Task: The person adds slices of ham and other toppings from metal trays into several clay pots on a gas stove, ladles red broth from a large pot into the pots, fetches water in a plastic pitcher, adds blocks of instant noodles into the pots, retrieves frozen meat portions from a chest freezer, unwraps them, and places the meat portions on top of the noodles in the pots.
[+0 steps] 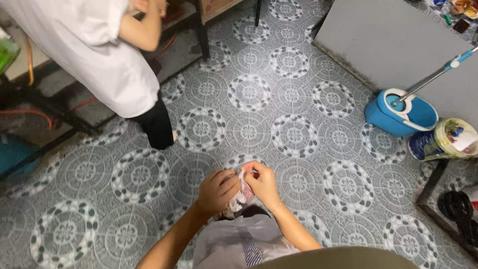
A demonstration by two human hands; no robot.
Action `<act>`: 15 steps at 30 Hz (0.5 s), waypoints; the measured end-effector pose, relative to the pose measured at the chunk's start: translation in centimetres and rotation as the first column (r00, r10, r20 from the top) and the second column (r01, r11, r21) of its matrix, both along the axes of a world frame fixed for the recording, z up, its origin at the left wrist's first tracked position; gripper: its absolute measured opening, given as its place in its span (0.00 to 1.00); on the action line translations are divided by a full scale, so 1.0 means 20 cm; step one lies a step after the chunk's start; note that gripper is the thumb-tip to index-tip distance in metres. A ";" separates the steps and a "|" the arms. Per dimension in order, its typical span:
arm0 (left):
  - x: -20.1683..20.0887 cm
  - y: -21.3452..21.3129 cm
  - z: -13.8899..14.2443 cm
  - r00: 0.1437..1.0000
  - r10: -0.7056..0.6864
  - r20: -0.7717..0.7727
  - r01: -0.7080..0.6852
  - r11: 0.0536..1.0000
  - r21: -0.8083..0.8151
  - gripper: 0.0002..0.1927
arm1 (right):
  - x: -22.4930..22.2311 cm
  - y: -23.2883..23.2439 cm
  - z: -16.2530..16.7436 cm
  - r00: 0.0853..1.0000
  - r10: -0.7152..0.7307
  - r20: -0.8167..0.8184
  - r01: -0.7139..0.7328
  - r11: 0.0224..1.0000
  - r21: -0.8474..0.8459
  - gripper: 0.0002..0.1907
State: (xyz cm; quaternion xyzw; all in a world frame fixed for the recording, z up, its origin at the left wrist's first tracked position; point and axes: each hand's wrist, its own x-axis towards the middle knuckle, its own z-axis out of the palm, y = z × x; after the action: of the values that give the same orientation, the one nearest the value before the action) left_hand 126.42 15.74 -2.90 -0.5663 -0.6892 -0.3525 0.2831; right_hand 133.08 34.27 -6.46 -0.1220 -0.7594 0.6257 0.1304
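Note:
My left hand (215,191) and my right hand (262,182) are close together in front of my chest, over the tiled floor (294,134). Both pinch a small clear plastic bag (241,195) that holds something pink and white. The fingers of each hand close on the bag's top. My arms come up from the lower edge of the view, over my light shirt (239,244).
A person in a white shirt (94,55) and dark trousers stands at the upper left by a dark metal frame (64,112). A blue mop bucket (401,113) with a mop handle, a round tub (443,140) and a grey wall are at the right.

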 end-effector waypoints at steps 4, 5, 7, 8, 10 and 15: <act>-0.46 0.14 -0.06 0.994 -0.074 0.082 0.062 0.989 0.136 0.07 | -0.40 0.13 -0.10 0.998 -0.023 0.053 0.021 0.999 0.033 0.07; -0.57 0.18 -0.08 0.989 -0.086 0.122 0.060 0.977 0.205 0.07 | -0.52 0.17 -0.12 0.999 -0.002 0.042 0.005 0.998 -0.070 0.08; -0.77 0.26 -0.12 0.930 0.001 0.367 -0.047 0.992 0.118 0.09 | -0.76 0.25 -0.17 0.999 0.043 0.002 -0.041 0.961 -0.272 0.08; -0.88 0.29 -0.13 0.882 0.054 0.469 -0.097 0.993 0.069 0.11 | -0.90 0.30 -0.17 0.998 0.060 0.012 -0.056 0.967 -0.249 0.07; -1.12 0.34 -0.13 0.888 0.194 0.416 -0.157 0.980 -0.120 0.11 | -1.16 0.37 -0.16 0.994 0.096 0.058 -0.082 0.976 -0.202 0.06; -1.63 0.33 -0.09 0.933 0.342 0.114 -0.329 0.937 -0.121 0.14 | -1.82 0.41 -0.04 0.957 0.281 0.068 -0.288 0.946 0.149 0.04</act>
State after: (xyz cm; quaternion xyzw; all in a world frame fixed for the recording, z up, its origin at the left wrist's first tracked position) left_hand 93.81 22.33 -4.65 -0.4288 -0.8098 -0.3010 0.2639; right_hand 96.64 42.40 -7.18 -0.0147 -0.8188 0.5731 0.0308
